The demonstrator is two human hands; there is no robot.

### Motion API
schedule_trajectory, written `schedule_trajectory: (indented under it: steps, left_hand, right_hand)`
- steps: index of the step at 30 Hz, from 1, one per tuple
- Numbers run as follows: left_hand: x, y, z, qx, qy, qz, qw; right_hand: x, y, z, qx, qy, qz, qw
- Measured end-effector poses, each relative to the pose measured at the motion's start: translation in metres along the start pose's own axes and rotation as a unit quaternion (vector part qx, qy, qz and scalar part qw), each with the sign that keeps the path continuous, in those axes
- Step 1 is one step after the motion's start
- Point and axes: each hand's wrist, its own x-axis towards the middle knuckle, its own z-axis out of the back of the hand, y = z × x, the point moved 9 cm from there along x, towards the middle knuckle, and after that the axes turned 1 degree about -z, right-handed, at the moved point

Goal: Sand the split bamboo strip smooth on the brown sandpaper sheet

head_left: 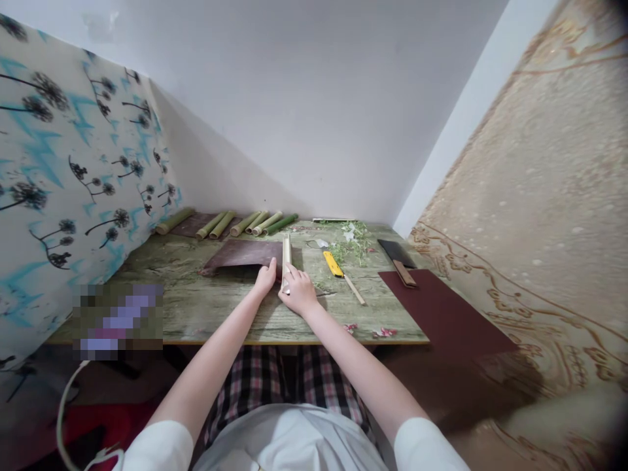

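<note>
My left hand (266, 277) is closed on the right edge of a dark brown sheet (245, 252), thumb on top and fingers hidden beneath. The sheet bows up a little from the tabletop. Along that same edge stands a pale split bamboo piece (287, 252), its hollow side showing. My right hand (299, 292) grips the near end of this bamboo, fingers wrapped over it. A small whitish bit shows under the right fingers; I cannot make out what it is. The two hands are close together, nearly touching.
Several green bamboo tubes (244, 224) lie along the wall. Right of my hands are a yellow utility knife (333, 263), a thin wooden stick (354, 289) and leafy sprigs (354, 243). A maroon sheet (441, 307) overhangs the table's right edge, with a brown block (405, 274) on it.
</note>
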Motion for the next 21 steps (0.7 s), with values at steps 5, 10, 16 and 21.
schedule_trajectory:
  steps: [5, 10, 16, 21]
  left_hand:
    - [0.002, 0.003, 0.012, 0.003, -0.060, 0.007, 0.998]
    - [0.005, 0.006, 0.001, 0.022, -0.010, 0.008, 1.000]
    - [0.003, 0.005, 0.015, -0.008, -0.075, 0.022, 0.997]
    - [0.002, 0.005, 0.014, -0.013, -0.064, 0.031, 0.997]
  right_hand:
    - [-0.001, 0.009, 0.001, 0.015, 0.005, 0.041, 0.999]
    - [0.000, 0.007, 0.003, 0.007, 0.000, 0.017, 1.000]
    - [-0.003, 0.010, 0.004, 0.017, -0.005, 0.042, 0.999]
    - [-0.002, 0.010, 0.003, 0.020, -0.003, 0.040, 0.999]
